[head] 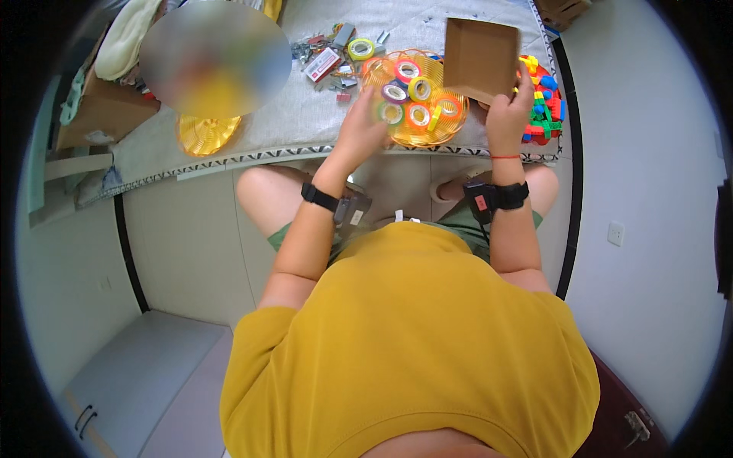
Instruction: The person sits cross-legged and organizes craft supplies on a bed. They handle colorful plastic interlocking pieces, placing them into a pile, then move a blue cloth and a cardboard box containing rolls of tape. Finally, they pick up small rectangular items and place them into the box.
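Observation:
My right hand (508, 114) grips the lower right edge of an open brown cardboard box (482, 57), which is tilted so that its bare inside faces me. Below and left of the box lies an orange-yellow translucent plastic basket (421, 138). In it are several tape rolls in coloured rings, among them a pink roll (408, 62), a yellow roll (426, 89) and a green roll (391, 105). A small yellow piece (435, 118) rests beside an orange roll. My left hand (363, 129), blurred, is at the basket's left rim by the green roll; whether its fingers hold anything is unclear.
Staples, clips and a small staple box (322, 64) lie scattered behind the basket, near another yellow roll (361, 41). Toy bricks (541, 109) fill a red container at right. A yellow plastic dish (207, 136) and a cardboard carton (103, 123) stand left. The cloth-covered table edge (275, 153) runs before my knees.

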`<state>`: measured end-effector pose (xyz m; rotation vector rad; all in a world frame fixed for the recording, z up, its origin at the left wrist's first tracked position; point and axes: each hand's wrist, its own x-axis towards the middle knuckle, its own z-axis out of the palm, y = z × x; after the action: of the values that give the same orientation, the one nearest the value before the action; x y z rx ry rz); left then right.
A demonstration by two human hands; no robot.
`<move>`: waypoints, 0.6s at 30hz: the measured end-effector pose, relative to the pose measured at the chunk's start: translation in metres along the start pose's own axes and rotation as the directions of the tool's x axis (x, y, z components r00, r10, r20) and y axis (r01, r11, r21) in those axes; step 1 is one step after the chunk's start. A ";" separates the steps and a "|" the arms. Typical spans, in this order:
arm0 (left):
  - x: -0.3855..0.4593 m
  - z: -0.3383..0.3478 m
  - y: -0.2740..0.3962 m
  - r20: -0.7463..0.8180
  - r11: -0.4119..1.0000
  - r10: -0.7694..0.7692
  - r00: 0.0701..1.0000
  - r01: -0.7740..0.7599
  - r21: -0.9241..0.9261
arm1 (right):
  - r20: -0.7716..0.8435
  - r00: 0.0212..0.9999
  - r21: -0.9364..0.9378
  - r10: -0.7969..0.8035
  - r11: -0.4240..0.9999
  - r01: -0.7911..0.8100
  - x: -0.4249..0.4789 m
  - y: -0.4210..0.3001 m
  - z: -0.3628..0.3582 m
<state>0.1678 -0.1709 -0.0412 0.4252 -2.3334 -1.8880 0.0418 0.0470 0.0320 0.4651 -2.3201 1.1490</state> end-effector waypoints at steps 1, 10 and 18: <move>-0.004 -0.004 0.008 0.039 0.993 -0.058 0.998 0.061 -0.099 | 0.025 0.976 0.247 0.218 0.944 -0.218 0.004 -0.004 -0.004; -0.031 -0.071 0.032 0.007 0.952 -0.160 0.987 0.156 -0.263 | 0.451 0.853 0.790 0.261 0.327 -0.518 0.026 0.050 0.017; -0.039 -0.082 0.031 0.001 0.943 -0.155 0.988 0.148 -0.298 | 0.383 0.910 -0.386 -0.158 0.868 0.313 0.013 0.053 0.057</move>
<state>0.2220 -0.2306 0.0102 0.6007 -2.0047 -2.2454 -0.0121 0.0306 -0.0232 0.8006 -2.6184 0.4198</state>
